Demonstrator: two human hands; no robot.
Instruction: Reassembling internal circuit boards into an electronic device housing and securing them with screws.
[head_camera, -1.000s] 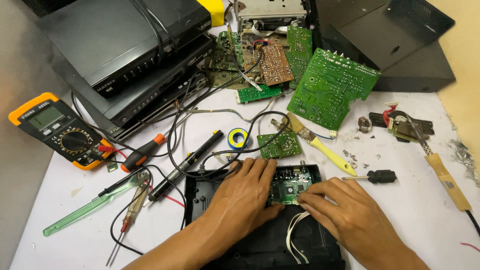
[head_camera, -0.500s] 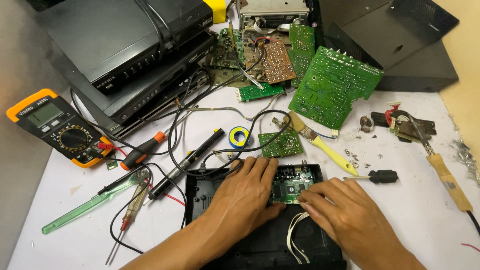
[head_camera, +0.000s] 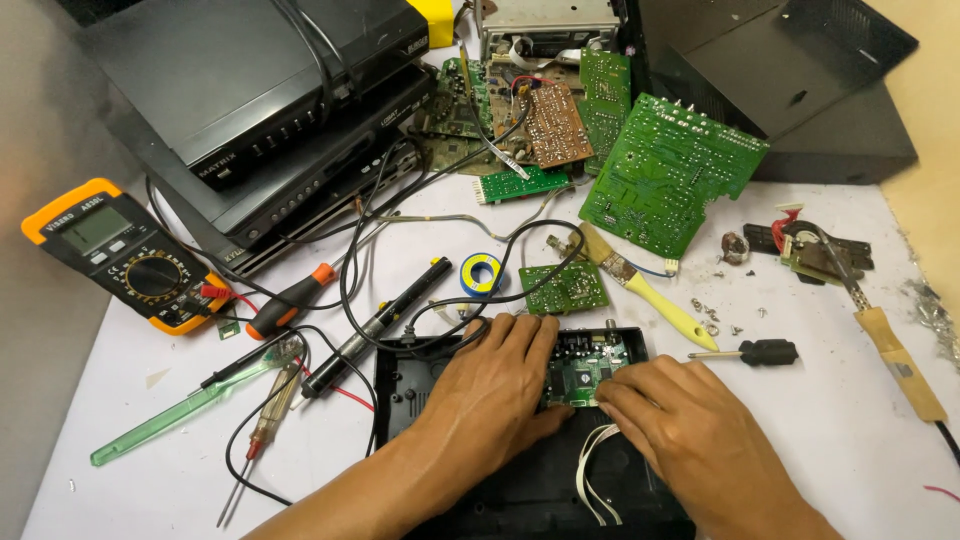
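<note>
cluttered white table (head_camera: 860, 440): hands (head_camera: 590, 400) press circuit board (head_camera: 583, 368).

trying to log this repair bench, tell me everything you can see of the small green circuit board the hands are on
The small green circuit board lies flat inside the open black plastic case, near its far edge. A square dark chip sits near the board's middle among tiny components, and what look like connectors line its far edge against the case wall. The left hand lies over its left side, and the fingers of the right hand press on its near right corner. Much of it is hidden beneath both hands.
</note>
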